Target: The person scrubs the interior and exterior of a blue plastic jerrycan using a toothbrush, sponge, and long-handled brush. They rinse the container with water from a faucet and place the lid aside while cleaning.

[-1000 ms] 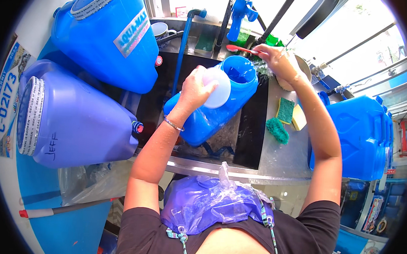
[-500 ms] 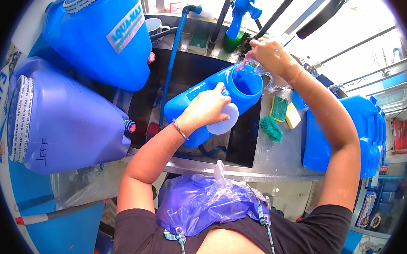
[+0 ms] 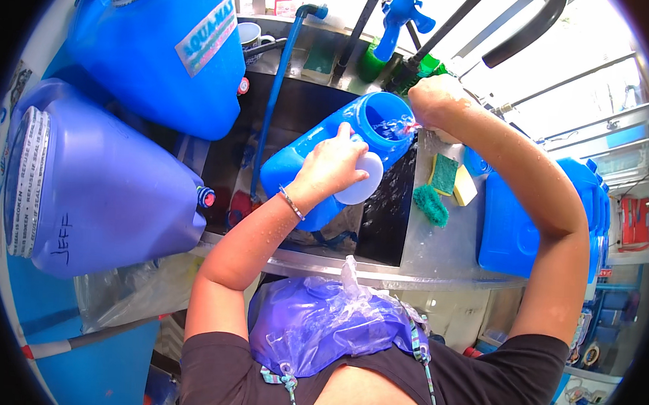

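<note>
Blue container (image 3: 316, 140), seen in the head view, lies tilted over the dark sink (image 3: 385, 234), just beyond the middle of the picture toward 12 o'clock. Taking the container as the dial's centre, with 12 at the far side, its round open mouth faces 2 o'clock. Water shows inside the mouth, and drops streak the dark surface below it.

The left hand (image 3: 331, 163) comes in from 7 o'clock and lies over the container's upper side, thumb and fingers closed on a white round lid (image 3: 362, 179) that hangs toward 4 o'clock. The right hand (image 3: 441, 105), at 2 o'clock just beside the rim, is curled tightly around a slender red tool (image 3: 410, 125); only a small piece of it shows, at the mouth's edge.

At 3 o'clock, two sponges (image 3: 445, 174) rest on the steel counter (image 3: 438, 251), with a green scrubber (image 3: 430, 205) just beside them. Farther out that way stands a blue jug (image 3: 510, 225). A large purple container (image 3: 123, 179) lies at 9 o'clock, a larger blue container (image 3: 157, 65) at 10. A blue pipe (image 3: 275, 92) rises at 11, near a mug (image 3: 249, 34).
</note>
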A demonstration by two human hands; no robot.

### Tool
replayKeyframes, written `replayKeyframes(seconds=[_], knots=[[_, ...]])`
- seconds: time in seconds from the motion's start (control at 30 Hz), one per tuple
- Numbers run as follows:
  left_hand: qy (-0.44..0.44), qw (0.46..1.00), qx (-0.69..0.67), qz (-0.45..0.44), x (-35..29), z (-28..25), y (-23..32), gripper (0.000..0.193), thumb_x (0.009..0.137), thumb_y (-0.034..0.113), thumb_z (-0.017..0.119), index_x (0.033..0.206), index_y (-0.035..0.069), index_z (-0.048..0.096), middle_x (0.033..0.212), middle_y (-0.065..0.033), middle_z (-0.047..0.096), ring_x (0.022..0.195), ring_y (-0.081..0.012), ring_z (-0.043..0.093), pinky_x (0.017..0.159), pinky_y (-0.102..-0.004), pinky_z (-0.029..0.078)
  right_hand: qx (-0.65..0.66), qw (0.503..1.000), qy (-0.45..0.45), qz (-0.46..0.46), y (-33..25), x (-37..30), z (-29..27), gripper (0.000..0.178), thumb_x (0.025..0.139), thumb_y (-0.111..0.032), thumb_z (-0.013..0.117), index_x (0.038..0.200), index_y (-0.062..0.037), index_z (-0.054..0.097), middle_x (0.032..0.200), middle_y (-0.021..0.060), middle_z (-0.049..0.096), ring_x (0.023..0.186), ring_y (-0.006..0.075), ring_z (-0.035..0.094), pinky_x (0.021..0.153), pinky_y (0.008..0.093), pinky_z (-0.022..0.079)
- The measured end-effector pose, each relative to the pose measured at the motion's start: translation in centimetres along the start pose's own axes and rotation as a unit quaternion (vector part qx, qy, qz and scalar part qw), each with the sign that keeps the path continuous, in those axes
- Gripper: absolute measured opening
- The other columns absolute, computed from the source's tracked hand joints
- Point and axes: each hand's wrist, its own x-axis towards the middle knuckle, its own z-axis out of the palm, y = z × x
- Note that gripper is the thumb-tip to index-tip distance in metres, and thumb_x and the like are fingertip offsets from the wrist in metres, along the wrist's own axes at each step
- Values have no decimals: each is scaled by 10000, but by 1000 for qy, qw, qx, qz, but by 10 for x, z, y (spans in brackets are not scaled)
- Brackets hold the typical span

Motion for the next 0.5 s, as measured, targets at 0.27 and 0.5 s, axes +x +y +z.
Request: replayKeyframes(seconds=[0.27,0.5], knots=[[12,1000,-4,11,-2,-1,0,377,735,292,812,1001,73,660,1179,-192,506,965,-368,648,872,-446,534,5,998,-47,29,-3,-9,-13,280,755,-175,759,1030,-119,763,1008,90,742,945,239,718,775,376,581],[0,1000,0,7,-3,-5,0,397,734,315,812,1036,92,683,1149,-191,520,970,-364,646,868,-437,532,11,997,-79,-20,6,-3,5,243,815,-104,663,1038,-90,759,1001,126,736,947,281,719,777,381,586]])
